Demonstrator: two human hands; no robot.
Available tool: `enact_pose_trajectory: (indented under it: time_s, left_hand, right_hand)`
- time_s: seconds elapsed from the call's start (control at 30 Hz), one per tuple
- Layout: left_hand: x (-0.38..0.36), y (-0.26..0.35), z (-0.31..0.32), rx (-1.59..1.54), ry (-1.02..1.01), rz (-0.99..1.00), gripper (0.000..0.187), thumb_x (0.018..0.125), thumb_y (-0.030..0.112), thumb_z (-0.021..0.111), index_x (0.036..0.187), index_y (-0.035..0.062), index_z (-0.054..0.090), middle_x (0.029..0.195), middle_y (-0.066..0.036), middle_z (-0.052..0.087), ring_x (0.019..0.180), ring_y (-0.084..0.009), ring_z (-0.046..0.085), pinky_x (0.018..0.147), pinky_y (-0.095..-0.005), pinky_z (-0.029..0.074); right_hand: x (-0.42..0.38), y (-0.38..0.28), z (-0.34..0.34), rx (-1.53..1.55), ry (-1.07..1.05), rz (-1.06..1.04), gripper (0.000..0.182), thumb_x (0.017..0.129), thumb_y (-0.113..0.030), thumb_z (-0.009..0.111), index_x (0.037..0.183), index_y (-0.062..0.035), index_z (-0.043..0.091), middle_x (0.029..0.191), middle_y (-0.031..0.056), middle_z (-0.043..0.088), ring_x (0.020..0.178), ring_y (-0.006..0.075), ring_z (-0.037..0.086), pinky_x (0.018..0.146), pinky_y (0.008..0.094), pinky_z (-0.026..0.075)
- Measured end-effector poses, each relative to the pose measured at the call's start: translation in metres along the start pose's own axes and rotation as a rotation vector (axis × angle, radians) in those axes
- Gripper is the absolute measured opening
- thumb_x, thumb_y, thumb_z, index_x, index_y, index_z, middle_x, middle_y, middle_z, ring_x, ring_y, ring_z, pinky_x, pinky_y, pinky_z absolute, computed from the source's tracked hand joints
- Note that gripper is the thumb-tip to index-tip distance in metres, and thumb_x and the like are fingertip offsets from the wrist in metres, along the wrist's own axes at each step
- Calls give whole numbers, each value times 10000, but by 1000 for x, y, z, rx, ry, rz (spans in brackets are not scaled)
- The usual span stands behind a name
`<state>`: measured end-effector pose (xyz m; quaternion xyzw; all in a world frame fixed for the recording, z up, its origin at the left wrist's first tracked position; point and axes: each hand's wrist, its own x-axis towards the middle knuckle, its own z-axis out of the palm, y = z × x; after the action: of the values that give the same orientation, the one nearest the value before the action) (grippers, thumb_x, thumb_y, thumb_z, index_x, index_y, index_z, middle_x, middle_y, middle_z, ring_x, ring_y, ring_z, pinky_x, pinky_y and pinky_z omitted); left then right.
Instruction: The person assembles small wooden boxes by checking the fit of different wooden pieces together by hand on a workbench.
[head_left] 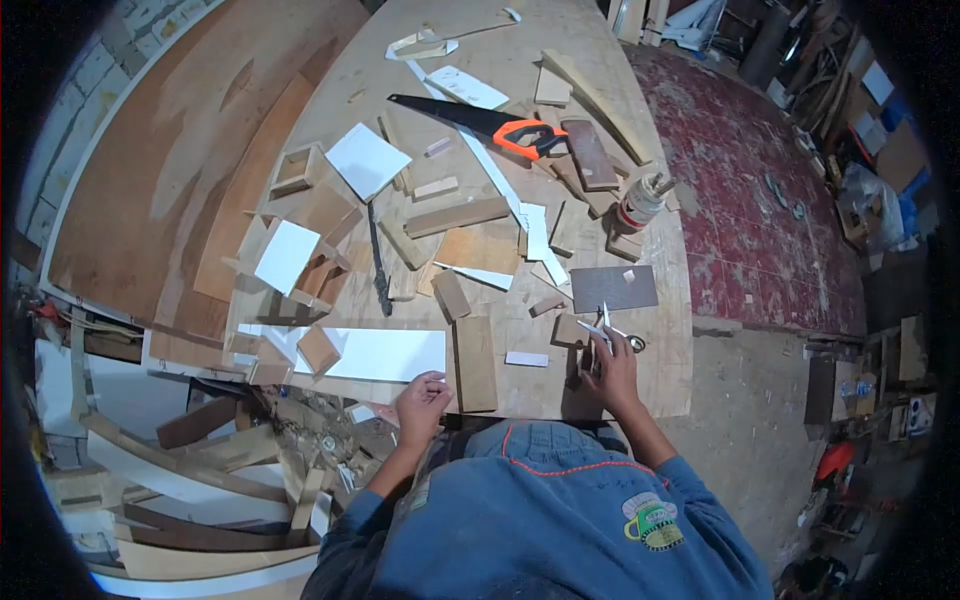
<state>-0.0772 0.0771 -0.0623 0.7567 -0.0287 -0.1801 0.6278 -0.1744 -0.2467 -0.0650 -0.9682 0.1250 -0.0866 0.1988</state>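
My right hand (612, 370) is closed around a pair of scissors (606, 318) near the table's front edge; the blades point away from me and a dark handle loop shows at the right. Beside the scissors lie a small wooden block (570, 330) and a dark brown rectangular sheet (615, 288). My left hand (424, 402) is at the front edge, fingers pinched together by the right end of a long white strip board (395, 354); anything between the fingertips is too small to make out. Between my hands are a wooden plank (475, 365) and a small white piece (526, 359).
An orange-handled handsaw (490, 122) lies farther back on the wooden table (350, 75). A glue bottle (642, 200) stands at the right. Small wooden box pieces (315, 270) and a white square panel (368, 162) occupy the left. Offcuts pile up on the floor at lower left.
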Motion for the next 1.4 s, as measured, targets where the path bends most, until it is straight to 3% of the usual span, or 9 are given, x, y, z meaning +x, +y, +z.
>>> enact_pose_trajectory:
  time_s: [0.33,0.5,0.63,0.8,0.93,1.03,1.13,1.33,1.4]
  left_hand:
    - [-2,-11,-7,-2,-93,-87,237,791,1,638,1021,-52,619,788,-57,645,696,-82,593,660,-216,490]
    - [-23,-38,-20,-30,-52,-47,177,828,19,601,979,-62,643,794,-72,650,679,-111,614,617,-231,500]
    - [-34,-45,-19,-31,19,-110,149,850,50,588,938,-57,644,788,-73,645,658,-118,610,593,-228,494]
    - [-33,-37,4,-25,29,-131,202,910,116,524,766,-24,548,665,-34,554,579,-99,562,532,-229,463]
    - [-22,-24,37,-10,46,-55,222,926,140,496,754,2,524,644,-22,517,543,-85,522,499,-228,436]
    - [-17,-15,63,-78,83,-26,205,929,161,489,804,11,550,634,-19,505,521,-77,492,485,-228,418]
    - [-13,3,89,-75,144,-168,216,921,175,501,804,8,572,605,-4,475,504,-83,473,477,-251,400]
    - [6,21,133,413,29,50,259,903,168,476,735,-6,568,576,-46,489,499,-147,483,493,-307,374]
    - [21,14,149,504,-20,358,226,888,167,491,789,-15,581,649,-112,542,562,-226,517,542,-341,396]
  right_hand:
    - [-45,37,16,-175,17,330,876,590,-274,799,1320,-55,367,1351,168,363,1199,352,391,951,450,357]
    - [-39,52,2,-108,24,371,727,602,-262,783,1232,-99,459,1077,146,531,1004,336,509,858,438,429]
    - [-16,67,0,-103,27,405,700,615,-271,777,1223,-94,478,1020,146,540,951,336,529,807,429,449]
    - [13,94,-2,-38,29,376,653,614,-285,766,1183,-70,527,1011,141,544,952,321,537,806,407,454]
    - [19,108,-16,24,-24,286,619,614,-281,763,1151,-65,544,945,137,583,868,296,586,755,386,476]
    - [9,120,-25,263,-75,268,391,675,-160,696,1047,-82,605,914,142,639,825,313,609,743,396,478]
    - [-3,140,-27,244,7,161,367,688,-89,644,1054,-94,617,931,136,639,834,314,605,735,384,480]
    - [-8,150,-65,50,-88,67,328,732,-97,605,1057,-133,629,896,125,631,861,311,603,734,402,490]
    - [-5,147,-73,32,-33,89,308,751,-108,593,1056,-131,627,923,127,625,849,323,605,711,419,492]
